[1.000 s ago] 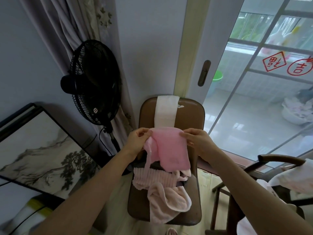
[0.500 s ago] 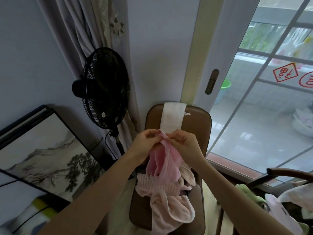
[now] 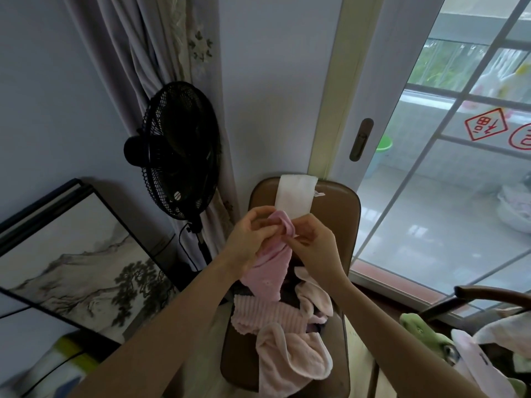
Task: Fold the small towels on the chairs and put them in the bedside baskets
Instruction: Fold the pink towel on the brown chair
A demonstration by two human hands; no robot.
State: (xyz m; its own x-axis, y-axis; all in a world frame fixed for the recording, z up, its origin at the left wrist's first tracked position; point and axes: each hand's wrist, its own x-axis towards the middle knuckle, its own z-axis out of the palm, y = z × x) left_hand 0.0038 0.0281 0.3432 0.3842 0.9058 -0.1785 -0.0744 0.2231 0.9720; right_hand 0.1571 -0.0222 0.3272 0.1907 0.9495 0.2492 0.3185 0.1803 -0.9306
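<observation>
Head view: we see 2 bare hands brought together above a brown padded chair (image 3: 336, 214). The left hand (image 3: 250, 237) and the right hand (image 3: 311, 244) both pinch the upper edge of a small bright-pink terry towel (image 3: 270, 271), their fingers curled round the bunched top of the cloth; the rest of the towel hangs down between the forearms, clear of the seat. We cannot tell exactly how many layers are gathered at the pinch.

On the chair seat below lie 3 more small towels in a loose heap: a pale-pink ribbed towel (image 3: 267, 317), a cream-pink fluffy towel (image 3: 290, 360) spilling toward the front edge, and a crumpled pale-pink towel (image 3: 311, 297) just beside the right forearm. A folded white towel (image 3: 296, 198) is draped over the chair's backrest, just behind the hands.

Left of the chair stands a black pedestal fan (image 3: 178, 150) in front of a grey curtain (image 3: 161, 53); a framed ink landscape painting (image 3: 74, 262) leans against the wall. Right of the chair is a sliding glass door (image 3: 431, 168). At lower right we see a dark wooden chair arm (image 3: 488, 293) with more cloths (image 3: 502, 334) beneath it.
</observation>
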